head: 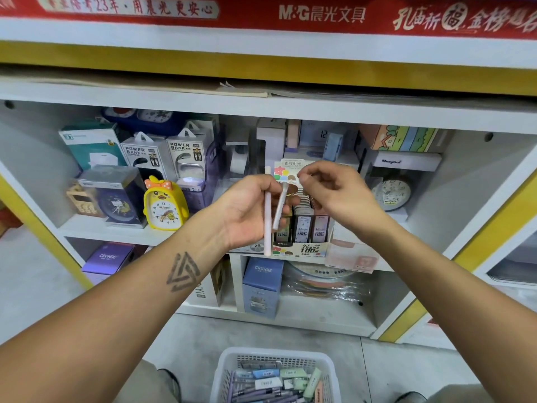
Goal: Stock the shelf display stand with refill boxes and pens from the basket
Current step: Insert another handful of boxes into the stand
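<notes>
Pens (267,210), two, are gripped in our left hand (252,210) before the display stand (302,248), our right hand (334,190) seems curled and empty, while the basket (226,370) below remains quite full.

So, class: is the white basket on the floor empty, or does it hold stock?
It holds stock. The basket shows pens and small refill boxes piled inside; how deep they lie cannot be told.

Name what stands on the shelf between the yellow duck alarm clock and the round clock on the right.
In the head view, the display stand of refill boxes stands between the yellow duck clock and the round clock, partly hidden by both hands.
</notes>
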The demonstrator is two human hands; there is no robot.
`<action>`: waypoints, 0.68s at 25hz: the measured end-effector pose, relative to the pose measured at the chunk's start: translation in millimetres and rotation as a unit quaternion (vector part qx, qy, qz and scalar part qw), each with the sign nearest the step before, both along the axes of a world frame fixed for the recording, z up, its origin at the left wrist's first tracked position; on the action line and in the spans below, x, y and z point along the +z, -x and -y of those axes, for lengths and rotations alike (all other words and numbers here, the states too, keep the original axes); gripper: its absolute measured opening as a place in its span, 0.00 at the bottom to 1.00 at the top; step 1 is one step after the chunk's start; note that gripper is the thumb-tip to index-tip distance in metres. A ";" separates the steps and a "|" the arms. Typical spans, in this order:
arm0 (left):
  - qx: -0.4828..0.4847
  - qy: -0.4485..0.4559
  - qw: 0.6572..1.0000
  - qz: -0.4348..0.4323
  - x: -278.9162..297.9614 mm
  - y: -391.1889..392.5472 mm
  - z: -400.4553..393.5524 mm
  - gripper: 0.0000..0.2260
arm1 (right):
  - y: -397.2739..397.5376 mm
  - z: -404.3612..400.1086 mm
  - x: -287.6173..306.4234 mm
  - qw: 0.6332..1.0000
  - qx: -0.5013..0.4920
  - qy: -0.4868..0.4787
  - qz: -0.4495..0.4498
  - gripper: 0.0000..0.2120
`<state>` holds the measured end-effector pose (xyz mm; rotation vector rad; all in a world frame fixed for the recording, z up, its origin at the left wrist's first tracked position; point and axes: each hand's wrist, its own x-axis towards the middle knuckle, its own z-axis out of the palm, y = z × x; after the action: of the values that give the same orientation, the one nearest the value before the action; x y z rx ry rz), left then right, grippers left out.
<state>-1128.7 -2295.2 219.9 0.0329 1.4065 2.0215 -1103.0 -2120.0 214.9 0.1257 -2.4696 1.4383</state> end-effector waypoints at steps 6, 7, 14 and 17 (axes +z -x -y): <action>-0.012 0.012 0.997 -0.078 -6.7 -0.2 -1.2 0.08 | -1.0 5.7 4.0 0.989 0.053 0.113 0.078 0.08; -0.009 0.009 0.997 -0.079 -6.3 1.2 1.3 0.09 | -0.3 3.3 4.7 0.987 0.053 0.132 0.077 0.07; 0.021 0.094 0.993 -0.071 -4.7 3.4 26.0 0.10 | 3.3 5.7 5.2 0.989 0.066 0.128 0.042 0.08; 0.068 0.165 0.980 -0.088 -4.0 8.8 42.0 0.07 | 9.0 15.8 5.1 0.995 0.065 0.070 -0.001 0.09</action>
<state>-1137.4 -2337.1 215.9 -0.0299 1.8874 1.9045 -1112.0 -2135.8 220.0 0.2636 -2.3891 1.6582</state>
